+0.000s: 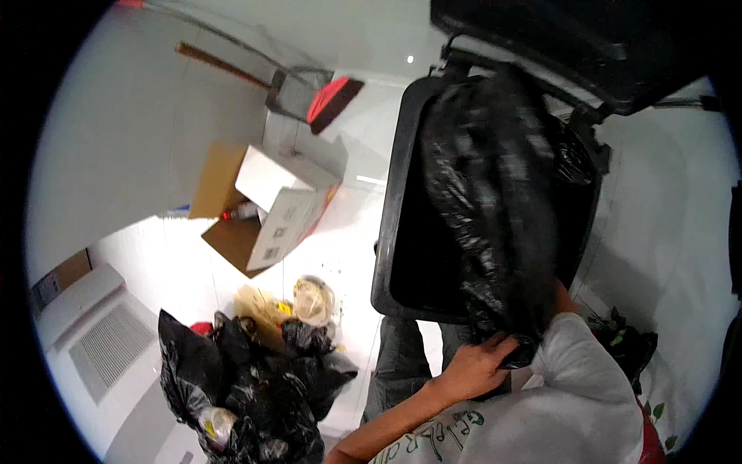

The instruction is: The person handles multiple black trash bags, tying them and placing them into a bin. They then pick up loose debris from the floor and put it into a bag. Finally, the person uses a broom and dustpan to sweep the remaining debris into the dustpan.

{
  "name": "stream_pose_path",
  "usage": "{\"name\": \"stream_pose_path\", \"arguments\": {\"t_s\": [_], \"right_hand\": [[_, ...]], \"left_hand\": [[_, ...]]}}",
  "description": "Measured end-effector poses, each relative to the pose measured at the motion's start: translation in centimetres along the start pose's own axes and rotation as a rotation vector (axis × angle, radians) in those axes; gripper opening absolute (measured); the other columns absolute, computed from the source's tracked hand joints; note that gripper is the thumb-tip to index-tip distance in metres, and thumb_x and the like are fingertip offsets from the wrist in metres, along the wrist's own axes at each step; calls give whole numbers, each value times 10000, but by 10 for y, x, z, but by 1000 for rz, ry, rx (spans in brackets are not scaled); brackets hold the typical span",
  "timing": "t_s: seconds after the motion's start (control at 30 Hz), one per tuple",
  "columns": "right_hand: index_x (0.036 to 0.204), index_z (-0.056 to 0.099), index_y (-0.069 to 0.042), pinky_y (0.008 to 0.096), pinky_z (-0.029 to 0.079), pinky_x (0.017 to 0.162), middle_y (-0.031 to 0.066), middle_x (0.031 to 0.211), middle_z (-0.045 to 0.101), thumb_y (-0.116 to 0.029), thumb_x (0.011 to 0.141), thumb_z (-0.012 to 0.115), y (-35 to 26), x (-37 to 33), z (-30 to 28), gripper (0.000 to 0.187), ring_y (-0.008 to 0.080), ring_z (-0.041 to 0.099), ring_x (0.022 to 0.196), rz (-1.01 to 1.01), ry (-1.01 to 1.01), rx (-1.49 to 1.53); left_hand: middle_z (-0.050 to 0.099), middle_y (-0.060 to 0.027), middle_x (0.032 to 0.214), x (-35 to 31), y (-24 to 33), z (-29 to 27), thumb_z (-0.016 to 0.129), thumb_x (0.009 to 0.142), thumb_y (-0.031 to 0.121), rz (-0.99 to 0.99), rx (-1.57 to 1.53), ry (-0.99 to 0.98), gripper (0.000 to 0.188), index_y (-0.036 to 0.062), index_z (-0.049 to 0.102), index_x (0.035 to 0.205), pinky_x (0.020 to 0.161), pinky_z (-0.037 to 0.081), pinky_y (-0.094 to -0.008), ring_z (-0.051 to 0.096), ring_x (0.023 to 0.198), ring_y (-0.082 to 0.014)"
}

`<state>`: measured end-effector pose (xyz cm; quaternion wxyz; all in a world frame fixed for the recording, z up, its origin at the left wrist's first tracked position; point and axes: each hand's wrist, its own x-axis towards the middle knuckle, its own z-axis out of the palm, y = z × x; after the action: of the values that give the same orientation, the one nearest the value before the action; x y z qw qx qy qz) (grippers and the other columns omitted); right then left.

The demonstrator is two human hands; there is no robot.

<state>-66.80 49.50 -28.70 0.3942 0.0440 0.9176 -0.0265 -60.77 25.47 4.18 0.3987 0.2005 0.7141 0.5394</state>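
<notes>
Left hand [485, 363] clamped on the near end of one black plastic bag [502, 193]; right hand [564, 300] mostly behind it, can't tell its grip. Bag stretches across the mouth of one black bin [389, 255], lid [587, 46] open. Markings: dark print on one white carton [284, 230], green lettering on one grey shirt [556, 421]. One red-headed broom [335, 103]. Black floor bags [267, 394] at left: heaped, count unclear.
</notes>
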Motion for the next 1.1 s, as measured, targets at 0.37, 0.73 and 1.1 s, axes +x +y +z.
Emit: {"name": "stream_pose_path", "arguments": {"t_s": [0.37,0.73,1.1], "right_hand": [[1313,295,-35,441,298,981,207,1278,414,-51,805,426,44,-77,-19,525,275,351,1220,251,433,605],[1394,215,-41,417,274,1033,210,1377,306,-150,842,562,7,-316,-111,661,308,302,1282,99,-40,598],[1348,316,-40,399,338,996,219,1344,365,-350,732,713,60,-102,-92,796,338,357,1241,349,300,995]], "left_hand": [[601,-250,860,22,-42,-58,557,795,128,-321,27,561,462,70,428,1234,598,489,-465,594,705,-414],[565,-125,1068,-81,-81,-189,312,871,8,-565,-149,1115,399,11,424,1253,845,396,-285,525,929,-196],[455,-223,1220,-97,-96,-267,484,783,3,-492,675,859,496,11,386,1269,910,375,-372,481,1067,-356]]}}
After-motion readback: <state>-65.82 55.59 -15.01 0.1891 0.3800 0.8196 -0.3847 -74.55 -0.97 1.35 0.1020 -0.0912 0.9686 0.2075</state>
